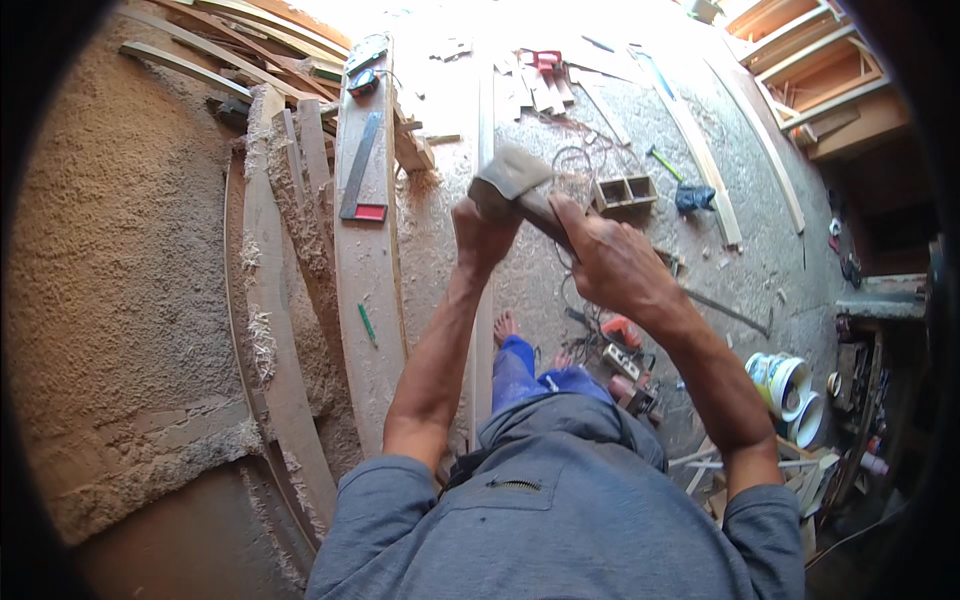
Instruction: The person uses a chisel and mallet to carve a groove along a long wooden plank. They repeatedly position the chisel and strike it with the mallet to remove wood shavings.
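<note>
Ahead of my chest, my right hand [615,255] wraps round the wooden handle of a hatchet [515,175], close below its broad grey metal head. The head tilts up to the left, above my left hand [483,238]. My left hand is closed in a fist right under the metal head; what its fingers hold is hidden. A long pale wood strip [486,110] runs away from me behind that fist. Left of it lies a wide plank [372,265] bearing a try square [362,170] with a red-marked stock, a green pencil [367,325] and a tape measure [363,82].
Rough timbers with shavings [275,330] lean along the rough wall [130,250] at left. On the floor are a hollow block [625,190], a green-handled hammer [664,162], an orange power tool [622,332] with cables, long boards [690,130] and white buckets [780,385] at right.
</note>
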`<state>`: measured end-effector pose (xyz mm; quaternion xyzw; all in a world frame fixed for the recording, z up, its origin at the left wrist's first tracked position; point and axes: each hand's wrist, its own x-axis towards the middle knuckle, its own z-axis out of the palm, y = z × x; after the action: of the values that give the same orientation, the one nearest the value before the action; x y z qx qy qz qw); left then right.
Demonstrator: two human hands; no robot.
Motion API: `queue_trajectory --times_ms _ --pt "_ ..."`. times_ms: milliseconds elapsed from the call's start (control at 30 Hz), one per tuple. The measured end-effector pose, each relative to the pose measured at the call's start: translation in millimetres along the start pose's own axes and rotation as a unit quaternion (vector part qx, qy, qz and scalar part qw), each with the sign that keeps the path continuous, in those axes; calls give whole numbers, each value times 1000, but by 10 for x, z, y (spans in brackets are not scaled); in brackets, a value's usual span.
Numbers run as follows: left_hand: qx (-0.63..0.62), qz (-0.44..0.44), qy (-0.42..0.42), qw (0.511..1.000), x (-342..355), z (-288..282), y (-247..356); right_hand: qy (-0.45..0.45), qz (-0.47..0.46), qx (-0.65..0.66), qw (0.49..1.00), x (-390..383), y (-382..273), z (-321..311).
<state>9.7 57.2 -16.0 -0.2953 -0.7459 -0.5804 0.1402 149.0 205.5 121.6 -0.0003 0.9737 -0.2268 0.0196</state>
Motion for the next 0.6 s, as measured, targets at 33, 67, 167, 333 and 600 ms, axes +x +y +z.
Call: queue_trajectory --times_ms 33,67,167,333,600 --pt "6 15 -4 1000 -142 -27 55 13 -21 29 999 -159 74 -15" --pt "12 30 -3 999 -278 -75 94 1 2 46 999 -361 17 42" --pt "35 9 -5 999 -90 15 -13 24 -4 82 996 -394 15 -121" --pt "-22 -154 -10 988 360 44 -478 274 -67 134 950 -12 -507 -1300" --pt "16 -59 4 998 65 35 -293 -20 29 -46 998 279 -283 -483"
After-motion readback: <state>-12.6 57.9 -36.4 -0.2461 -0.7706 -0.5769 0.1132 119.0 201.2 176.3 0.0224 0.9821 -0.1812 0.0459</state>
